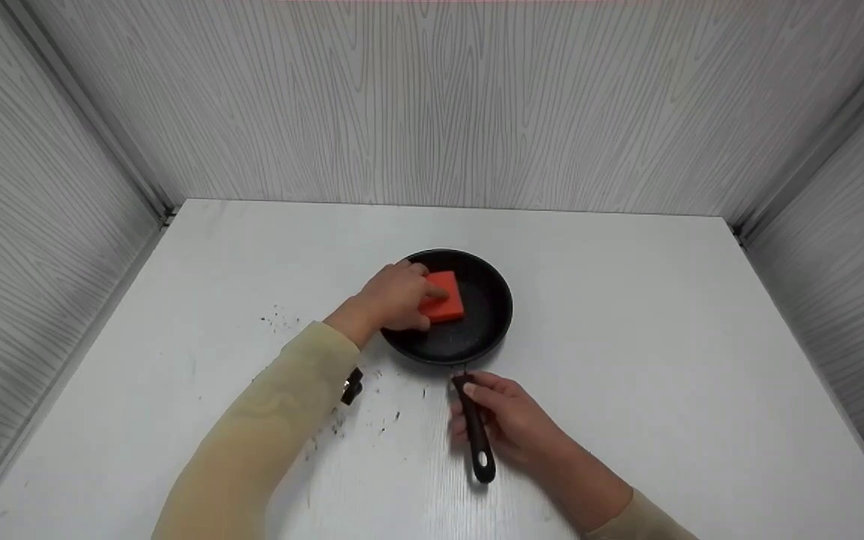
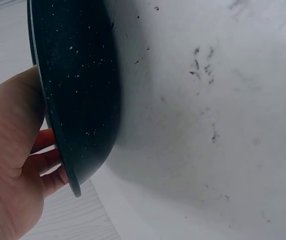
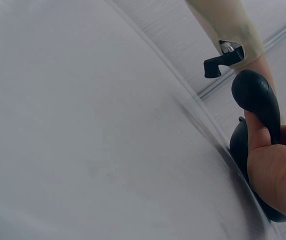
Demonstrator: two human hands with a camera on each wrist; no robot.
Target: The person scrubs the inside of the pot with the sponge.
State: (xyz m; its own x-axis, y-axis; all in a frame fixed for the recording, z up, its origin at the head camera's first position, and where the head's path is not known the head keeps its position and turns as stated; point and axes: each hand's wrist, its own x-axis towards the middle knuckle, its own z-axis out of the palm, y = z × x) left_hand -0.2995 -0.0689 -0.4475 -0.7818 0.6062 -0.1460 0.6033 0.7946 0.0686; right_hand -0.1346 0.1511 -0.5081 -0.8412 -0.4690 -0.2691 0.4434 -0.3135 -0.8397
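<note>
A black frying pan (image 1: pixel 486 307) sits near the middle of the white table, its handle pointing toward me. Inside it lies a flat, square red-orange sponge (image 1: pixel 447 306). My left hand (image 1: pixel 396 296) reaches over the pan's left rim and grips the sponge, one finger lying on top of it. In the left wrist view, the pan's speckled outer wall (image 2: pixel 82 90) hides the sponge from sight. My right hand (image 1: pixel 514 420) holds the pan's dark handle (image 1: pixel 477 435), thumb on top and fingers underneath. The right wrist view shows the handle's rounded end (image 3: pixel 253 90) above that hand (image 3: pixel 278 170).
Small dark crumbs or marks (image 1: pixel 338 424) are scattered over the table (image 1: pixel 627 315) left of the pan and in front of it. Wood-grained panels (image 1: pixel 439 105) stand behind and on both sides. A small black mount (image 1: pixel 352 386) sticks out at the left sleeve.
</note>
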